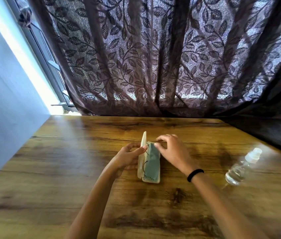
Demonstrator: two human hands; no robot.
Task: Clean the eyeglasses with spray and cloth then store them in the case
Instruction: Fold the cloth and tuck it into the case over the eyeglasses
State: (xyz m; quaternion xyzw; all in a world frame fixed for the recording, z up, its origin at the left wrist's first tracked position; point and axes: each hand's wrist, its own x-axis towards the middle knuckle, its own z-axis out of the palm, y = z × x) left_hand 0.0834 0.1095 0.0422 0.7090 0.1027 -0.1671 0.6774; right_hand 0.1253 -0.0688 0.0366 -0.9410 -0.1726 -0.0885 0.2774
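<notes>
A cream eyeglass case [151, 180] lies open in the middle of the wooden table [67, 161], its lid [143, 144] standing up on the left side. A grey-green cloth [152, 163] fills the case, and thin dark frame wires of the eyeglasses [145, 165] show along its left edge. My left hand [129, 156] grips the upright lid from the left. My right hand [172, 150] rests at the case's far right end, fingertips touching the cloth. A clear spray bottle [243, 167] lies tilted on the table to the right.
A dark leaf-patterned curtain [153, 57] hangs behind the table's far edge. A pale wall [2, 109] and a bright window strip border the left side. A black band [194, 175] sits on my right wrist.
</notes>
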